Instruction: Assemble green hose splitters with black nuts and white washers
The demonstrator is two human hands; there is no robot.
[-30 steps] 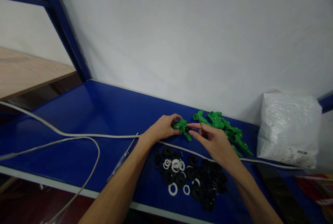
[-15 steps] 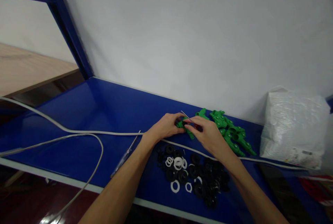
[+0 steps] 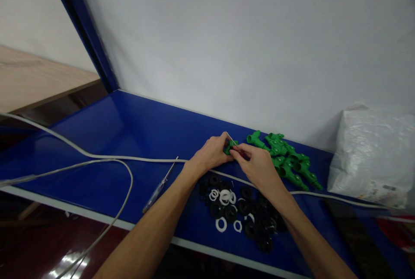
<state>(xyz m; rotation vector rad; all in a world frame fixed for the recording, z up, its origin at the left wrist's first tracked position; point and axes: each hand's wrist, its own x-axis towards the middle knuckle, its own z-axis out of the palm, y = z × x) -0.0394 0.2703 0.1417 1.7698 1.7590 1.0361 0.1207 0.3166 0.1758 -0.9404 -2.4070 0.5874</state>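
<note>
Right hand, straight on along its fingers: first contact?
Likely the green fitting in the left hand; the right hand appears right at it, though exact depth is unclear.

A blue counter [image 3: 155,125] with a pale front edge runs along a white wall [image 3: 227,45]. A long white cable [image 3: 149,158] crosses it from left to right; a second cable [image 3: 128,194] loops over the front edge above a dark red floor [image 3: 35,244]. At right, a wrinkled white plastic package [image 3: 372,153] sits near a dark flat slab [image 3: 353,227]. At left, a blue frame [image 3: 78,24] rises beside a pale wooden board [image 3: 42,73].
</note>
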